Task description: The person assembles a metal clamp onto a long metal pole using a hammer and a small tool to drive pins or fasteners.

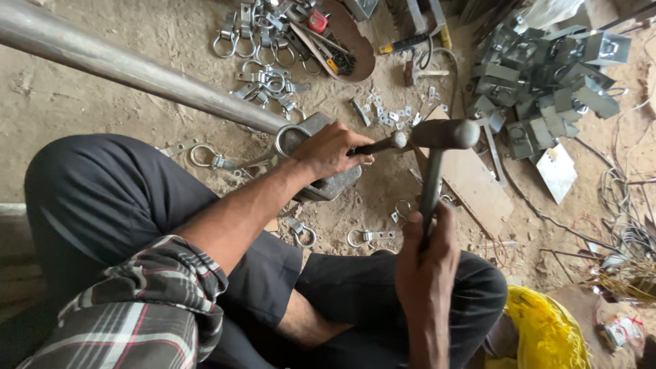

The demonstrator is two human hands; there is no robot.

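Right grip (429,254) clenches hammer (437,147); left grip (331,150) clasps punch (384,144).

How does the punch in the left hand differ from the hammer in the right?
The punch is a thin dark rod lying nearly level, gripped by the left hand over the grey metal block. The hammer is bigger, with a thick rounded head on a long handle that runs toward the person, held near its end by the right hand. The punch has a small knob end; the hammer head sits right beside it. Both look like worn dark metal.
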